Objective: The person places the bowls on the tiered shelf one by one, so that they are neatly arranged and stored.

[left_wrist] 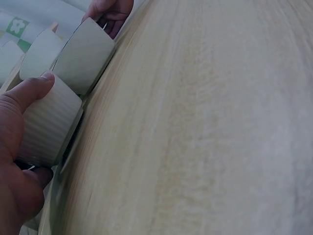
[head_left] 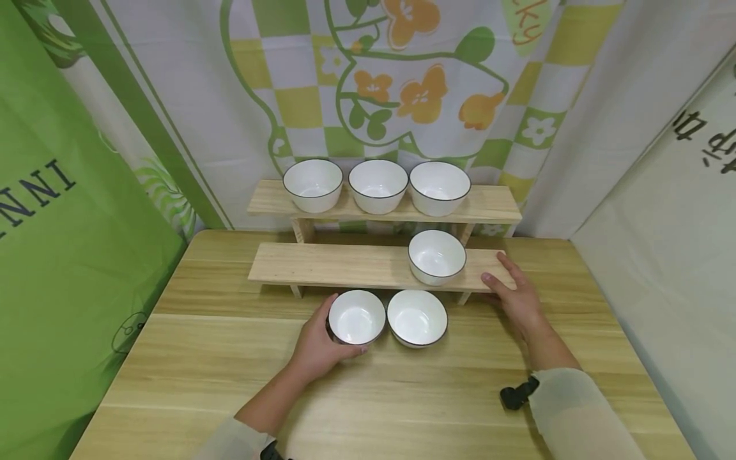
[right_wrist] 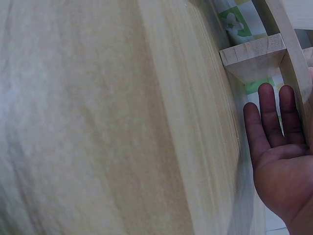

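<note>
My left hand grips a white bowl with a dark rim at the front of the wooden stand, thumb on its near side and fingers round its left side. Beside it on the right is a matching bowl. My right hand holds the right end of the lower shelf, its thumb on top. In the right wrist view, three fingers extend beneath the board. Another white bowl sits on that shelf, left of the right hand.
Three more white bowls stand in a row on the upper shelf. The stand rests toward the back of a wood-grain table. A patterned curtain hangs behind, with a green cloth on the left and a pale one on the right.
</note>
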### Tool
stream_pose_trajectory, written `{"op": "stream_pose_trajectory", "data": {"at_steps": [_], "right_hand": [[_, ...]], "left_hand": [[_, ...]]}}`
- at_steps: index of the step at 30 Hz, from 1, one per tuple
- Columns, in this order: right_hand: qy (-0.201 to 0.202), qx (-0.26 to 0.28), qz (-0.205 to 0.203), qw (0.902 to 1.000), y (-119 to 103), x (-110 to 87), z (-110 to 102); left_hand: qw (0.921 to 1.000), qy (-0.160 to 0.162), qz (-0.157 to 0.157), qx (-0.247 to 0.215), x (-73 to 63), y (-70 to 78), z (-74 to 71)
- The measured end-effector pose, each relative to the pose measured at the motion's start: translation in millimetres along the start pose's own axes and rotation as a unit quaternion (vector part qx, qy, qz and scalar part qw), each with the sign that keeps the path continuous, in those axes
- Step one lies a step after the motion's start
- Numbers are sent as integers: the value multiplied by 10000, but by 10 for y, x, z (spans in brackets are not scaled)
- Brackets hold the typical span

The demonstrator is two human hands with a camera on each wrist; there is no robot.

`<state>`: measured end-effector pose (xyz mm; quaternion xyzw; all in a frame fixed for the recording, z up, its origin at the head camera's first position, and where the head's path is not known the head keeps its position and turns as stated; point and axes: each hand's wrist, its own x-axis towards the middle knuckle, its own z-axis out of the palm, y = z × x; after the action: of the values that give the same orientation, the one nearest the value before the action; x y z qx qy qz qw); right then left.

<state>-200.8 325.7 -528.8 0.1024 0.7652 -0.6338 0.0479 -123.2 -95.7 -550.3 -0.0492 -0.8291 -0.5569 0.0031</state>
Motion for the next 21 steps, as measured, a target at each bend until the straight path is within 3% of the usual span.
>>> {"op": "stream_pose_trajectory", "data": {"at_steps": [7,13,21], "right_hand": [[19,-53,26,10000,-16,-15,-1],[-22,-68,18,10000,-15,-6,-2],[-54,-61,51,10000,-10,10,-14]], "left_hand": [[9999,3,132,-101,-3,34,-15],[9998,-19,121,-135,4,123,-47],[9994,3,336,-85,62,235,-99]]}}
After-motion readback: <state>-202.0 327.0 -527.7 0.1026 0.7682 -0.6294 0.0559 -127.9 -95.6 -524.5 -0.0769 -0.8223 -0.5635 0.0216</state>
